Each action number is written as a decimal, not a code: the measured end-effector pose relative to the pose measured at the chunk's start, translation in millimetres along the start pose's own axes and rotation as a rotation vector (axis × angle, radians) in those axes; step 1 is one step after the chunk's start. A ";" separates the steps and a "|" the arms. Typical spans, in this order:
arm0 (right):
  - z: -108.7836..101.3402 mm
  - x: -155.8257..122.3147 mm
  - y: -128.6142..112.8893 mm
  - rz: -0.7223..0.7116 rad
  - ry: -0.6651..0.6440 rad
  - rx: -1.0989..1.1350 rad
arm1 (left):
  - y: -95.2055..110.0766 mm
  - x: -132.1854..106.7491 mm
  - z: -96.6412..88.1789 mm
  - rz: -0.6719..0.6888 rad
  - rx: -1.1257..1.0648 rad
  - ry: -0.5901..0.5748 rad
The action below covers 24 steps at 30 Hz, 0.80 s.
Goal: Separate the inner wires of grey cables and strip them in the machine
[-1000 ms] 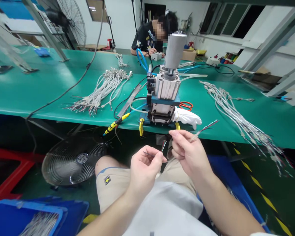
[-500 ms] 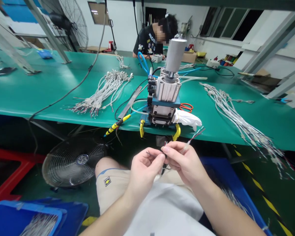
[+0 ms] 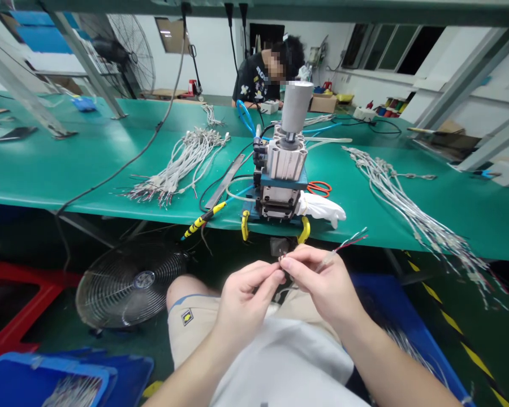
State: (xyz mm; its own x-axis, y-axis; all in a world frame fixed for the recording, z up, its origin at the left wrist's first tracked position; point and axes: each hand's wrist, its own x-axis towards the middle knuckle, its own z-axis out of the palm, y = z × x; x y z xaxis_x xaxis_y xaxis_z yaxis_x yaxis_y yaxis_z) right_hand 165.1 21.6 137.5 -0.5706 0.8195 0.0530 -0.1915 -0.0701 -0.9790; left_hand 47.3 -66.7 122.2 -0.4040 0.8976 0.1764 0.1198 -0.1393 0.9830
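Over my lap, my left hand (image 3: 244, 297) and my right hand (image 3: 322, 282) meet fingertip to fingertip, both pinching the thin coloured strands of a small wire cable (image 3: 343, 246). Its stripped red, white and dark ends stick out past my right hand. Just above, at the green bench's front edge, stands a small pneumatic press (image 3: 284, 169) with a grey cylinder on top.
Bundles of pale cables lie on the green bench (image 3: 46, 169) at left (image 3: 178, 161) and right (image 3: 402, 198). Orange scissors (image 3: 320, 186) and a white glove (image 3: 320, 206) sit beside the press. A floor fan (image 3: 129, 282) and blue bins (image 3: 46, 379) are below. Another person works at the far bench.
My hands have come together from slightly apart, and the pinch point has risen a little towards the bench edge. The cable's free ends stay to the right.
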 end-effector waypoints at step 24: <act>-10.9 -2.3 38.3 0.159 0.152 0.053 | 20.5 -10.4 -32.2 0.048 0.190 -0.042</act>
State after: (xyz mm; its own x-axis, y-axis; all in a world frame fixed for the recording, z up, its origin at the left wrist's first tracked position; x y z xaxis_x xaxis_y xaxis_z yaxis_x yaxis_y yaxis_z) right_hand 167.8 23.2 97.7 -0.4706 0.8719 -0.1358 -0.1525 -0.2319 -0.9607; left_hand 24.8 -92.3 142.1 -0.3563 0.9090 0.2163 0.3089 -0.1039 0.9454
